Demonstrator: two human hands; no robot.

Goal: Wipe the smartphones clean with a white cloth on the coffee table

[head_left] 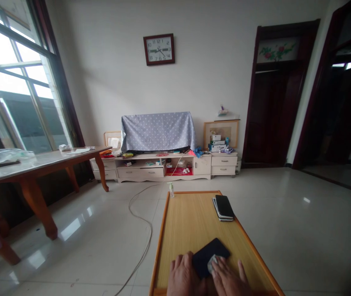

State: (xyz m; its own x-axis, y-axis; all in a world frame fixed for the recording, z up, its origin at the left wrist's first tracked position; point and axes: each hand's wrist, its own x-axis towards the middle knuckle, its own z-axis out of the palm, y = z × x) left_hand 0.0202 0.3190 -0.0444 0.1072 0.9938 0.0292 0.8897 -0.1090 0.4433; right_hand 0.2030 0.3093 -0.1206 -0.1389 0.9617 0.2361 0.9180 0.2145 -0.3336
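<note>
A dark, flat, phone-like slab (pixel 210 253) lies slanted near the front of a wooden table. My left hand (pixel 181 274) has its fingers curled at the slab's left edge, gripping it there. On the slab's lower right part, my right hand (pixel 228 278) presses a crumpled pale wipe (pixel 215 261) under its fingers. The slab's lower edge is partly hidden by both hands. Farther up the table, by its right edge, a small stack of phone-like devices (pixel 224 206) has a black one on top. A small clear pump bottle (pixel 171 190) stands at the far left corner.
The wooden table (pixel 190 213) has a raised orange-brown rim. A cable (pixel 151 224) runs over the tiled floor on its left. Beyond stands a low white cabinet (pixel 141 172) with a cloth-covered object (pixel 158 130). A larger table (pixel 49 162) with curved legs is at the left.
</note>
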